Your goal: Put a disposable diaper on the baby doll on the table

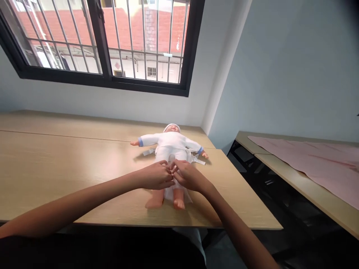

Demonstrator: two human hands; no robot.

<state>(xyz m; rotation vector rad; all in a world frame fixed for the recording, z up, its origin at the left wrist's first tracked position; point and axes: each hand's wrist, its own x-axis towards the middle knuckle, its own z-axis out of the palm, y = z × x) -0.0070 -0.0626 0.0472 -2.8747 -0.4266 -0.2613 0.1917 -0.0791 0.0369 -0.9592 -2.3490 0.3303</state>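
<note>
A baby doll [171, 140] lies on its back on the wooden table, arms spread, head toward the wall. It wears a white garment with blue cuffs and a pale cap. My left hand [157, 175] and my right hand [188, 175] meet over the doll's legs, fingers bent and pinched close together. What lies between the fingertips is mostly hidden; it appears to be part of the white clothing. Below my hands show the doll's bare feet [178, 203] and white cloth [168, 193] between them. White ties [198, 160] stick out beside its waist.
The light wooden table [70, 164] ends at a front edge near my body and a right edge beyond the doll. Across a gap, another table carries a pink cloth [314, 157]. A barred window [109, 41] is set in the wall behind.
</note>
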